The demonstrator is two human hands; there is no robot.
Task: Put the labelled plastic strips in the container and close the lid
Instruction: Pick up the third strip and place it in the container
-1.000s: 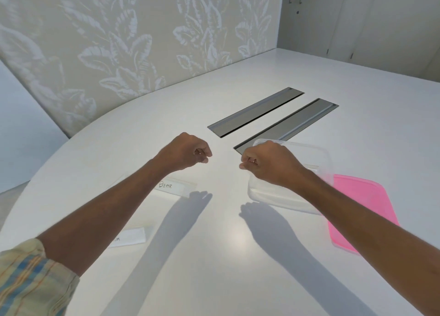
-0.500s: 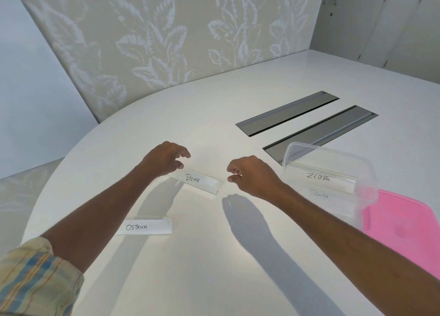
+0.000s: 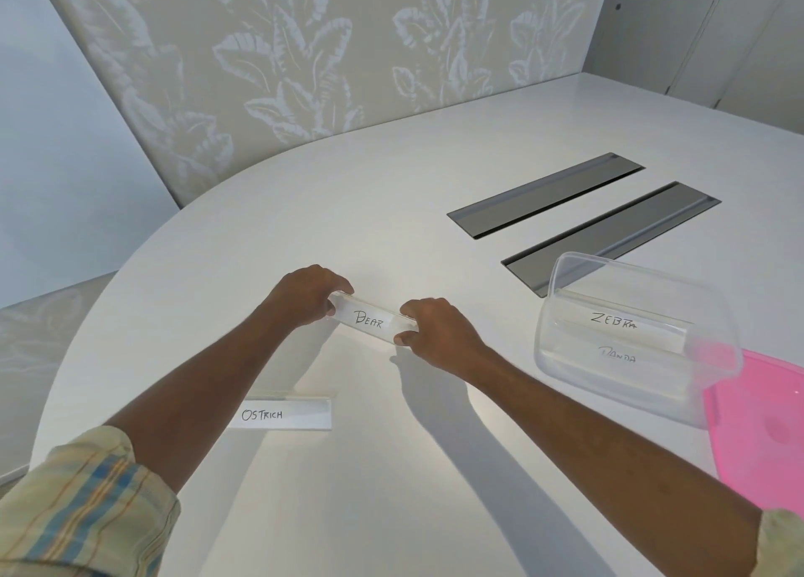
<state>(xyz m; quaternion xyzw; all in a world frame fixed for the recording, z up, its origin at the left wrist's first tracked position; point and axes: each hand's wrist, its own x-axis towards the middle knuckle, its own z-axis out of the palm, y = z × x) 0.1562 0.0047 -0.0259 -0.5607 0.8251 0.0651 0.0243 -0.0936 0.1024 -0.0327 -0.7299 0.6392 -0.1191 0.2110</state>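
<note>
Hands [image 3: 374,315] on "BEAR" strip [image 3: 370,319]

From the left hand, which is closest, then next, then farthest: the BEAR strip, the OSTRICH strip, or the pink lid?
1. BEAR strip: in the left hand, its other end in the right hand.
2. OSTRICH strip: flat on the table, nearer the person.
3. Pink lid: far right, beside the container.

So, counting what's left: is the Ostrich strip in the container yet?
Out. The Ostrich strip lies on the table, outside the container.
</note>
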